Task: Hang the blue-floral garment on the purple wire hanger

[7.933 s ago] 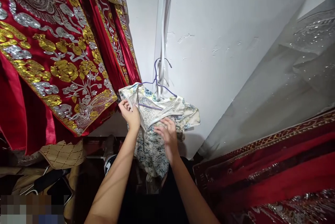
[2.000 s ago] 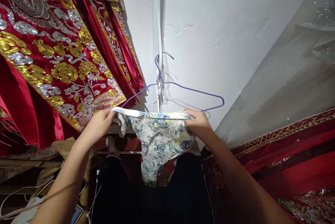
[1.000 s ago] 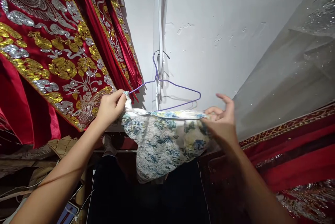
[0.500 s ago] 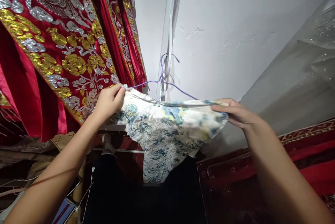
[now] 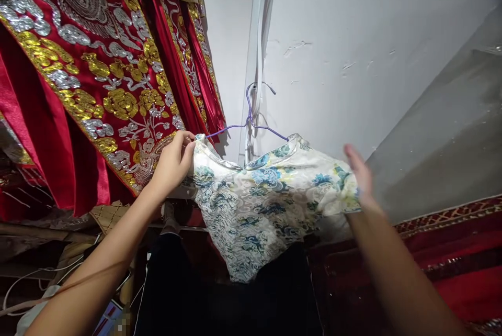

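A short-sleeved white blouse [image 5: 251, 210] with a blue, green and yellow floral print hangs from a purple wire hanger [image 5: 250, 116]. My left hand [image 5: 175, 163] is closed on the blouse's left shoulder, close to the hanger's end. Beside the outer end of the right sleeve is my right hand [image 5: 361, 176], slightly blurred, its visible fingers stretched out. The sleeve hides part of that hand. Both arms of the hanger run into the blouse's neckline, and its right shoulder drapes over the hanger.
The hanger's hook is at a white pole [image 5: 255, 37] against a pale wall [image 5: 333, 27]. Red garments [image 5: 129, 85] with gold and silver embroidery hang at left. Dark red fabric [image 5: 451, 257] lies lower right. Cables [image 5: 23, 276] and clutter are lower left.
My right hand has let go of the neckline edge and moved outward to the sleeve end. The right shoulder now rests over the hanger and the sleeve is spread out. My left hand keeps its hold.
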Tool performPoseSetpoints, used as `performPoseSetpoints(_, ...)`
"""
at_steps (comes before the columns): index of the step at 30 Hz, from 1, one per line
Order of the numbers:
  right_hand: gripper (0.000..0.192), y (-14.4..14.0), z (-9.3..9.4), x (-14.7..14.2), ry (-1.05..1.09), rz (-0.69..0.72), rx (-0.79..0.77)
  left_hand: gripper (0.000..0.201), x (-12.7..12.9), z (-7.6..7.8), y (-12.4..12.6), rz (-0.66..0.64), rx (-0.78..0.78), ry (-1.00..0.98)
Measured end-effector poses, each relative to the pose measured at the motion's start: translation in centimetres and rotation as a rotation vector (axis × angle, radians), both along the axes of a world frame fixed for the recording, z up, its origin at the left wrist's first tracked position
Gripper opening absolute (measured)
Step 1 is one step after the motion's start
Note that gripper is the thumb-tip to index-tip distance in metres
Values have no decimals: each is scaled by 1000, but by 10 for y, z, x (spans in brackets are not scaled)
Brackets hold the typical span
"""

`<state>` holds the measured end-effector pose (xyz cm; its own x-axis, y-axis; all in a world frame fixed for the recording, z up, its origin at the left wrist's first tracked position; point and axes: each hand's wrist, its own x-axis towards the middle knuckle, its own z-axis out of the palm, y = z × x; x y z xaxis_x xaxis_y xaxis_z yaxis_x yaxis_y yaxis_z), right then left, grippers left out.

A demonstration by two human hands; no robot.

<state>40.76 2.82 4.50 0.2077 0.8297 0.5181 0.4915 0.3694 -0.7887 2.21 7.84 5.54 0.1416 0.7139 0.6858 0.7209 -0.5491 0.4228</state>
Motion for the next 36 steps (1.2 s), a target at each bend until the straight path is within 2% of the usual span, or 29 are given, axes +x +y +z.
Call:
performPoseSetpoints(2,51,-10,14,8,94,147,-149,20,4,3,0,4,22,-23)
performPoseSetpoints(4,40,-21,30,9,190,252,-287,20,10,10,1,12,62,-46)
performPoseSetpoints(6,35,-27,45,5,288,299,-361,20,17,23,2,21,111,-70)
performPoseSetpoints(9,35,-31,62,-1,407,231,-292,23,28,46,5,-9,174,-77)
performPoseSetpoints(12,35,-31,70,-2,485,179,-245,27,37,65,7,-80,182,-46)
performPoseSetpoints(15,33,-25,72,-6,510,205,-238,24,44,75,9,-104,150,-28)
performPoseSetpoints(17,32,-15,74,-13,501,242,-229,29,44,77,13,-100,125,-17)
performPoseSetpoints(22,33,6,77,-45,387,367,-229,30,34,74,22,-47,76,61)
performPoseSetpoints(26,31,-20,65,-64,142,540,-306,22,25,57,15,-116,1,58)
performPoseSetpoints(30,29,-56,41,-62,-4,843,-515,18,31,30,-10,-364,-86,-52)
performPoseSetpoints(32,29,-61,28,-61,-17,888,-531,17,45,22,-24,-512,-86,-78)
performPoseSetpoints(34,41,-57,15,-64,-91,800,-402,15,64,19,-36,-660,-79,-91)
performPoseSetpoints(36,68,-47,1,-71,-275,681,-163,16,87,23,-46,-812,-81,-93)
